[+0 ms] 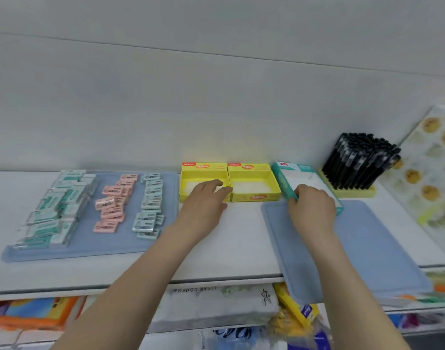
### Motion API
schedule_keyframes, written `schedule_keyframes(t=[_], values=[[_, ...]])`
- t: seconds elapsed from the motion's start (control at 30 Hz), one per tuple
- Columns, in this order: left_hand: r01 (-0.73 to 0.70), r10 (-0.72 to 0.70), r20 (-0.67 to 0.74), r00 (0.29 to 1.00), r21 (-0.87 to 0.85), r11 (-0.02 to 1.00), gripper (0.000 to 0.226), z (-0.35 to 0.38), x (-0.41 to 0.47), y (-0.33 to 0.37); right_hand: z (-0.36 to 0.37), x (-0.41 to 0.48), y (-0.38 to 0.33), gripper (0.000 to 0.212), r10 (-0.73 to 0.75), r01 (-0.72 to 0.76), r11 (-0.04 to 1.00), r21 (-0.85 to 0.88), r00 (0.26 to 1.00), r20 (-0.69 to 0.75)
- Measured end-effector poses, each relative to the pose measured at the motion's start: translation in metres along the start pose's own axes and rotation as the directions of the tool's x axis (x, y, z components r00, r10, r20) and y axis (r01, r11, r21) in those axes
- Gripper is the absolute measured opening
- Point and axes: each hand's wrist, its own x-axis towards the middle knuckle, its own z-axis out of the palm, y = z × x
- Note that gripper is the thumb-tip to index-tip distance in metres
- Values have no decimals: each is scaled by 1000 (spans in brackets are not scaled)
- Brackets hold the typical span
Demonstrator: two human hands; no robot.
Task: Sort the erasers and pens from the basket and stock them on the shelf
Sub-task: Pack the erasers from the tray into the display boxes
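Overhanging the shelf [229, 251] front edge, nearer than and right of the yellow boxes [254, 197]: blue tray [362, 253]. Sitting left of the yellow boxes on a second blue tray [90, 242]: erasers [110, 205] in teal, pink and pale-blue rows. Reaching over the boxes' front wall: left hand [203, 202], fingers relaxed, grasping nothing. Gripping the near corner of a teal box [282, 178] just right of the boxes: right hand [313, 207]. Standing farther right in a yellow holder [352, 192]: black pens [360, 157].
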Motion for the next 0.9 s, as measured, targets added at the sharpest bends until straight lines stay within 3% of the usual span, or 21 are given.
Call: schedule_keyframes(t=[0.07, 0.13, 0.17, 0.23, 0.27, 0.3, 0.4, 0.47, 0.5, 0.53, 0.6, 0.67, 0.73, 0.9], values=[[4, -12, -81, 997, -103, 995, 40, -4, 3, 6, -15, -4, -2, 10, -61, 84, 987, 134, 984, -168], [79, -127, -117, 985, -350, 933, 42, -15, 6, 15, -30, -9, -16, 8, -170, 231, 950, 209, 947, -274], [134, -211, -88, 974, -528, 839, 49, -23, 9, 22, -35, -12, -29, 8, -238, 312, 920, 239, 926, -293], [213, -357, 16, 934, -828, 519, 68, -39, 15, 31, -39, -19, -61, 12, -379, 462, 838, 290, 876, -298], [239, -418, 56, 907, -884, 401, 72, -46, 18, 31, -38, -22, -77, 16, -442, 524, 794, 307, 846, -300], [259, -463, 70, 883, -898, 357, 71, -52, 20, 28, -35, -27, -91, 21, -493, 573, 753, 322, 817, -301], [270, -532, 37, 846, -890, 367, 42, -64, 9, 6, -26, -37, -118, 25, -631, 686, 621, 380, 724, -278], [255, -557, -22, 830, -873, 415, 43, -73, -3, -10, -24, -35, -121, 26, -673, 723, 517, 458, 674, -304], [262, -576, -74, 814, -838, 479, 41, -80, -9, -18, -23, -31, -120, 24, -630, 712, 494, 499, 689, -359], [289, -602, -139, 786, -779, 557, 40, -86, -15, -28, -19, -26, -118, 21, -554, 687, 508, 519, 722, -414], [391, -653, -266, 709, -623, 678, 40, -99, -27, -48, -3, -9, -110, 16, -450, 603, 645, 470, 796, -404], [484, -680, -323, 658, -510, 711, 40, -109, -38, -64, 16, 5, -105, 23, -557, 568, 753, 332, 819, -139], [520, -692, -313, 650, -480, 706, 40, -112, -43, -71, 33, 11, -102, 25, -648, 605, 751, 263, 753, 118], [506, -663, -280, 694, -466, 726, 36, -97, -40, -65, 34, 27, -76, 19, -631, 581, 763, 283, 765, 132]])
